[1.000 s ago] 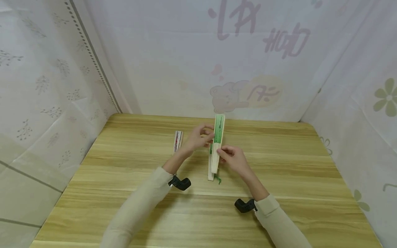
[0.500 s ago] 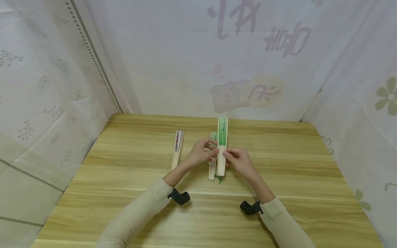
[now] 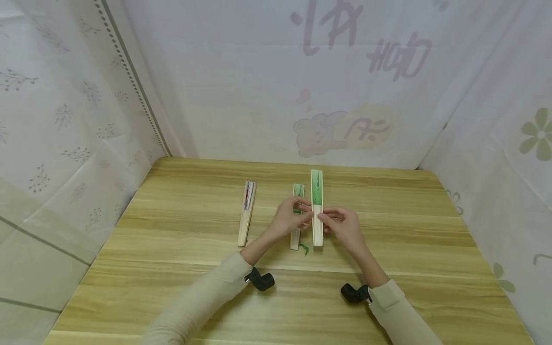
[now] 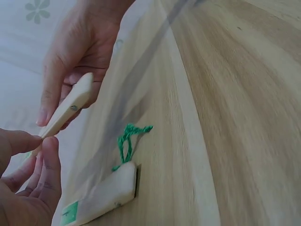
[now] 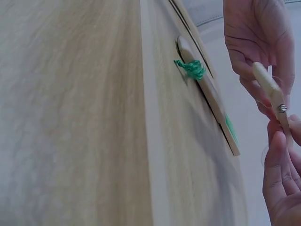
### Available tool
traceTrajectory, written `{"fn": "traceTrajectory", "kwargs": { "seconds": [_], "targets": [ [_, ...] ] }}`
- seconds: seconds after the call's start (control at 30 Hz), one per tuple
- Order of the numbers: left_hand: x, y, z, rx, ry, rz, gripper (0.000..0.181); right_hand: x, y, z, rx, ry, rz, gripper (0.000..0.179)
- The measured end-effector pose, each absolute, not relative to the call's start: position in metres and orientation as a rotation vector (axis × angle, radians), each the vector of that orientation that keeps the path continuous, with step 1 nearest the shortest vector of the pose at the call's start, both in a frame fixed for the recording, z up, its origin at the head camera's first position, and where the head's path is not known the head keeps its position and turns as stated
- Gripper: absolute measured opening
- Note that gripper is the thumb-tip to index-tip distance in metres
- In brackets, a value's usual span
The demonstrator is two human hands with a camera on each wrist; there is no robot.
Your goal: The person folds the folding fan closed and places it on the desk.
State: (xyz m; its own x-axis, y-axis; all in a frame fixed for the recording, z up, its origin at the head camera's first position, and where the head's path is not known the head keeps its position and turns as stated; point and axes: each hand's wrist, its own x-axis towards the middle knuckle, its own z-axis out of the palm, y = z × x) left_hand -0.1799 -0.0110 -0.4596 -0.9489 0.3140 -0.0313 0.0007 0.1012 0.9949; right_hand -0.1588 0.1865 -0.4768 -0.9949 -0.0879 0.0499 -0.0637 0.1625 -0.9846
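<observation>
A folded hand fan (image 3: 316,189) with a green leaf and pale wooden ribs is held up on end in front of me. On its right edge, my right hand (image 3: 346,227) pinches the ribs between thumb and fingers. My left hand (image 3: 290,218) pinches the opposite edge, thumb and forefinger meeting on it in the left wrist view. The rivet end of the fan (image 4: 73,106) points toward the wrist cameras. A second green folded fan (image 3: 295,239) lies on the table below my left hand, which partly covers it. Its green cord (image 4: 127,143) is looped at the rivet end.
Farther left on the wooden table (image 3: 172,239) lies another folded fan (image 3: 247,211), with a white, red and dark leaf. A printed cloth (image 3: 215,96) hangs behind the table and along both sides. Each wrist wears a black camera mount (image 3: 355,293).
Both hands have carried the held fan to the right and a little nearer, off the second green fan it overlapped. It now stands straighter. The fans on the table have not moved.
</observation>
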Motion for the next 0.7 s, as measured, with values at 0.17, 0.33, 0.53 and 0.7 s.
{"fn": "traceTrajectory", "kwargs": {
  "seconds": [0.17,0.33,0.53,0.7],
  "targets": [
    [-0.181,-0.002,-0.463,0.302,2.139,1.936,0.027,-0.158,0.191,-0.477,-0.163,2.421,-2.013,0.029],
    [-0.180,0.005,-0.465,0.282,2.135,1.940,0.026,-0.157,0.201,-0.478,-0.199,2.413,-1.987,0.031],
    [-0.179,0.017,-0.470,0.258,2.144,1.932,0.026,-0.155,0.214,-0.482,-0.262,2.371,-1.991,0.031],
    [-0.179,0.027,-0.472,0.274,2.154,1.924,0.026,-0.153,0.224,-0.485,-0.259,2.416,-1.953,0.031]
  ]
}}
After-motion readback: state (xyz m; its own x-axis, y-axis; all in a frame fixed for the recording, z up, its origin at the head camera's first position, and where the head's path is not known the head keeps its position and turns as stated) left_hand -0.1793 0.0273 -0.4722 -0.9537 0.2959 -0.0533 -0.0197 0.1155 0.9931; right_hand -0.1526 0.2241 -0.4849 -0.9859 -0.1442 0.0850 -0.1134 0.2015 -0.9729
